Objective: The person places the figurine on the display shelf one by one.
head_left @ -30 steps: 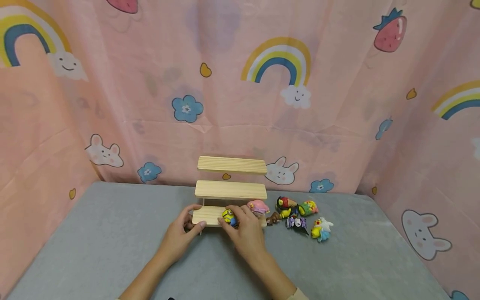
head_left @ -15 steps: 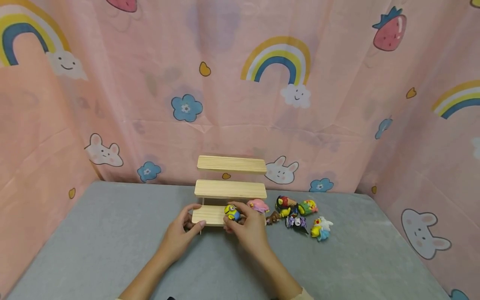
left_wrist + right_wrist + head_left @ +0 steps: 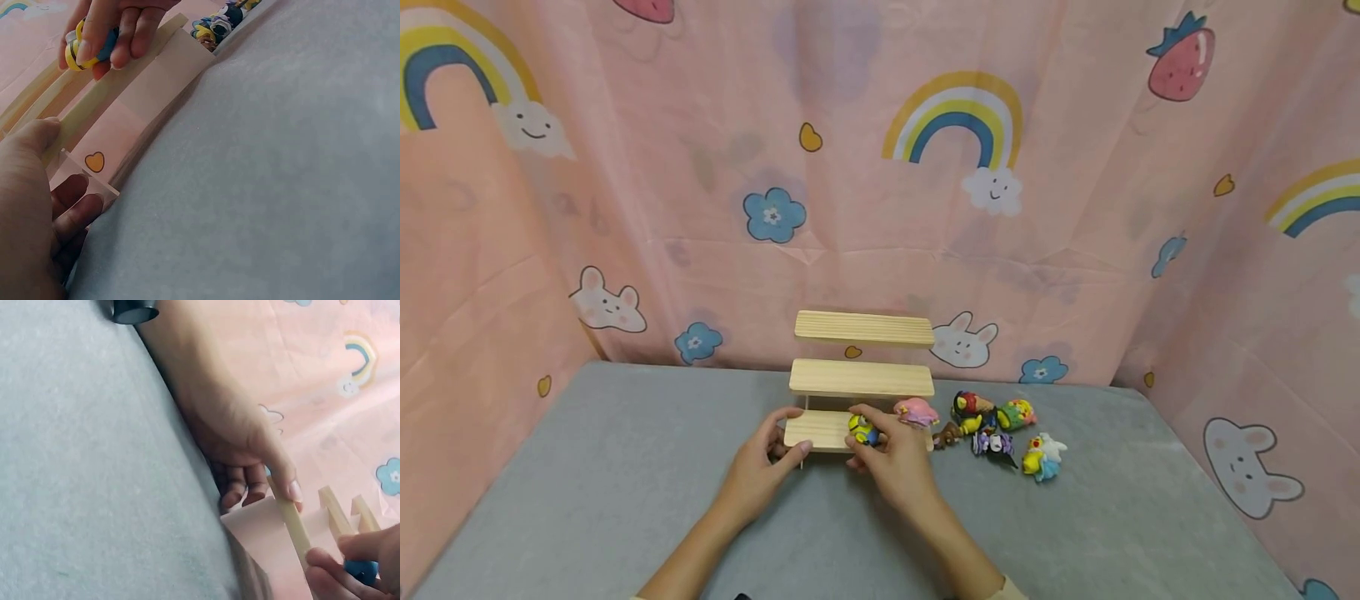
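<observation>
A small wooden shelf stand [image 3: 861, 379] with three steps and clear side panels stands at the middle of the table. With thumb above and other fingers at its side, my left hand [image 3: 756, 471] grips the left end of the lowest board [image 3: 820, 432]. My right hand [image 3: 901, 471] pinches a yellow and blue Minion figurine [image 3: 862, 429] above that board. Whether the figurine touches the wood I cannot tell. In the left wrist view, fingers partly cover the Minion [image 3: 75, 53]. The right wrist view shows only its blue part [image 3: 362, 570].
A pink figurine [image 3: 916, 412] is at the stand's right end, beside a small brown figurine [image 3: 946, 436]. Farther right lie several colourful figurines [image 3: 992, 425] in a cluster, with a yellow, white and blue one [image 3: 1042, 458] nearer. A pink printed curtain [image 3: 865, 208] hangs behind.
My right hand has shifted slightly right with the Minion, which rose a little, turned, then tilted back lower. The left hand keeps its grip in the same place.
</observation>
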{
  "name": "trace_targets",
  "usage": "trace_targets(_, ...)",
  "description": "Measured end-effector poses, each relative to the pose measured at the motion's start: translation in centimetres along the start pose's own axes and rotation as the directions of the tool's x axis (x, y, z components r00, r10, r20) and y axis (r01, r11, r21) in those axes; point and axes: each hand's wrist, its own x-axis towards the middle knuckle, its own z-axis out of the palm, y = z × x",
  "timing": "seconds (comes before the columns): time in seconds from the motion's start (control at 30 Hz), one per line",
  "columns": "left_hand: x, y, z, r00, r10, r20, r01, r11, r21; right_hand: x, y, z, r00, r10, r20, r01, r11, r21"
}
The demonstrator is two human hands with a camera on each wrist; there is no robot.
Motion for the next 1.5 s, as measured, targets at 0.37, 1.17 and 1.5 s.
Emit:
trace_targets(0.37, -0.2, 0.2, 0.0, 1.000, -0.012, -0.008, 0.012, 1.000, -0.004, 0.1, -0.3, -0.9, 0.979, 0.182, 0.089, -0.198, 0.952, 0.234)
trace_targets(1.17, -0.1, -0.1, 0.0, 1.000, 0.014, -0.008, -0.014, 1.000, -0.024, 0.2, -0.3, -1.0, 0.952, 0.203, 0.228, -0.283, 0.869, 0.405)
trace_targets(1.5, 0.0, -0.1, 0.0, 1.000, 0.020, 0.000, -0.020, 1.000, -0.018, 0.4, -0.5, -1.1, 0.944, 0.179, 0.278, -0.295, 0.836, 0.463)
